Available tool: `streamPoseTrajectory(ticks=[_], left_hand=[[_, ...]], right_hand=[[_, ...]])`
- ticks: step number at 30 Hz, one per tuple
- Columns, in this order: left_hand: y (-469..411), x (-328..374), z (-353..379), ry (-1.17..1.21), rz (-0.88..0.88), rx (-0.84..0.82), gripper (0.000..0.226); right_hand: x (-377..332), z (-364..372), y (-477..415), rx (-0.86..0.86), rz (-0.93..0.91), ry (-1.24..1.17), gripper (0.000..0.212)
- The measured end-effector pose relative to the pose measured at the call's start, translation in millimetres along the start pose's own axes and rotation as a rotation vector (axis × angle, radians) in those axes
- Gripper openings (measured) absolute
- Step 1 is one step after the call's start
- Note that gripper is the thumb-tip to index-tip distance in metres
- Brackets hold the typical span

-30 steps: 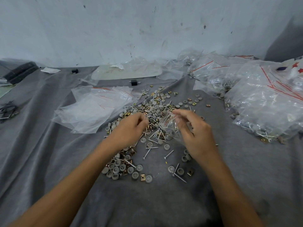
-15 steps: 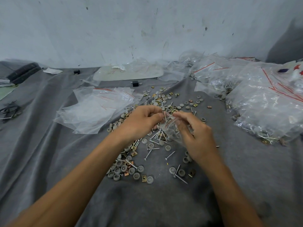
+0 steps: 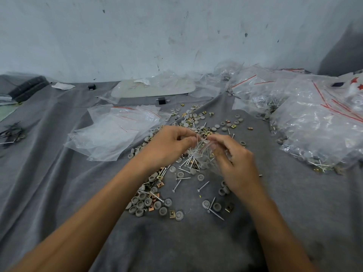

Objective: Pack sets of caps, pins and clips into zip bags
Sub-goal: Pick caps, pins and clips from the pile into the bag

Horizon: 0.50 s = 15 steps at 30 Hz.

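Fingers (image 3: 191, 141) of my left hand (image 3: 169, 148) curl and pinch what looks like a pin (image 3: 197, 138). My right hand (image 3: 237, 165) pinches the zip bag (image 3: 204, 157) at its mouth, touching-close on their right, with the bag hanging toward me over the loose pile (image 3: 186, 165).

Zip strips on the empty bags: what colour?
Red zip strips on clear empty bags; head view.

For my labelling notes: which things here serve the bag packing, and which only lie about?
Job: zip bag in right hand; pins, one seemingly pinched by left hand; caps; clips; empty bags; filled bags.
Idle: black block; paper scrap; dark tangle far left.
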<state>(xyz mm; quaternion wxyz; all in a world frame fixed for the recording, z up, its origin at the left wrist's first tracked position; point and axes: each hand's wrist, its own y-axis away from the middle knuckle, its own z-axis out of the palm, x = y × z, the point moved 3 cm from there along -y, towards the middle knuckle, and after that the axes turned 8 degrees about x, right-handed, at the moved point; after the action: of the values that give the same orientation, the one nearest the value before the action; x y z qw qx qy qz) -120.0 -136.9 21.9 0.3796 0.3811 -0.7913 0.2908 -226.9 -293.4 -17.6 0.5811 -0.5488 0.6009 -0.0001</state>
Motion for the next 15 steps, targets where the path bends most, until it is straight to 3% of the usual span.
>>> streamPoseTrajectory(ticks=[5, 11, 15], left_hand=[[0, 0, 0, 0.016, -0.010, 0.003, 0.016], [0, 4, 4, 0.236, -0.035, 0.094, 0.014], [1, -1, 10, 0.133, -0.003, 0.065, 0.011]], right_hand=[[0, 0, 0, 0.008, -0.004, 0.001, 0.023], [2, 1, 0, -0.001, 0.003, 0.000, 0.024], [1, 0, 0, 0.008, -0.009, -0.011, 0.024]])
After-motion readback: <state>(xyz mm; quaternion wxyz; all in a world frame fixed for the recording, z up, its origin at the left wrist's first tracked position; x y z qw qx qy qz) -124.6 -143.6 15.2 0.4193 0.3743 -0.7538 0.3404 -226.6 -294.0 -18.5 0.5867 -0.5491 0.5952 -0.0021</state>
